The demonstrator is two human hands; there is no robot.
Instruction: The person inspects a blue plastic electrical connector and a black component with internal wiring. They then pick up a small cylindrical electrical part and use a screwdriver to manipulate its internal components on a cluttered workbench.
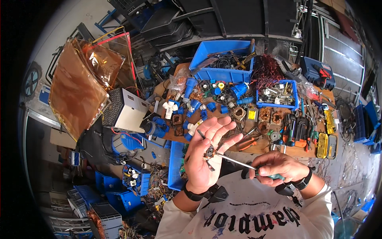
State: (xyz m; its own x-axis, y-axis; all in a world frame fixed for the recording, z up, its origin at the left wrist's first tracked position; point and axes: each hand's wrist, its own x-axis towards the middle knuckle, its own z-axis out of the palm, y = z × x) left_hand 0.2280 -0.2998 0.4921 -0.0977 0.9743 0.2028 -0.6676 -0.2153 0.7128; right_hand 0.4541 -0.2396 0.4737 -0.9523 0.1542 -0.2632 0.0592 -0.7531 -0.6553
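My left hand (201, 163) is raised palm up over the bench's near edge, its fingertips spread. Held against its palm is a small round dark metal part (209, 151) with a coppery edge and thin dark tabs; its exact kind cannot be made out. One dark strip sticks up by the thumb. My right hand (278, 166) is closed round the green handle of a screwdriver (238, 162). The long steel shaft points left, and its tip reaches the metal part.
Beyond my hands, a wooden bench (306, 151) carries blue plug fittings (193, 106), orange-handled pliers (247, 143), hex keys (303, 129) and a yellow bit case (322, 145). Blue bins (221, 73) of cables and a smaller bin (296, 104) of metal pieces stand behind. Scrap and crates (106, 217) lie lower left.
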